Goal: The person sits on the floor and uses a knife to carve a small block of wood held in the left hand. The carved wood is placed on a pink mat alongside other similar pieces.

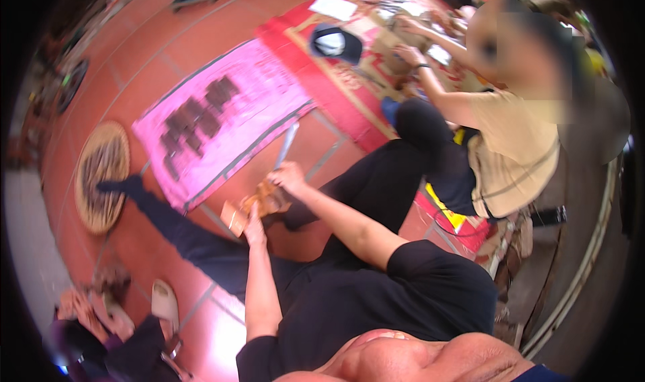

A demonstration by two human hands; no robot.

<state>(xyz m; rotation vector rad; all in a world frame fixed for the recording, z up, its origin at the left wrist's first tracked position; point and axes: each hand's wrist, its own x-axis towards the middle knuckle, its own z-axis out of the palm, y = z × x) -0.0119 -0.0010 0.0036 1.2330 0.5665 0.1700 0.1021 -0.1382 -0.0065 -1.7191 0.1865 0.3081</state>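
Note:
My left hand (254,229) is closed around a light orange-brown piece (234,219), flat-sided and of a material I cannot make out. In my right hand (289,178) is a knife (288,144), its long pale blade pointing away from me; the handle is hidden by my fingers. Between the two hands are more orange-brown pieces (267,199), blurred, beside my bent right leg. Beyond them a pink mat (259,69) lies on the floor, with several dark brown flat pieces (195,120) laid in rows on it.
Near my left foot a round woven tray (123,143) holds dark sticks. At the right a person in a tan shirt (517,140) works over a red mat (363,130), where a dark cap (349,46) lies. Another person's legs and a sandal (164,300) are at lower left.

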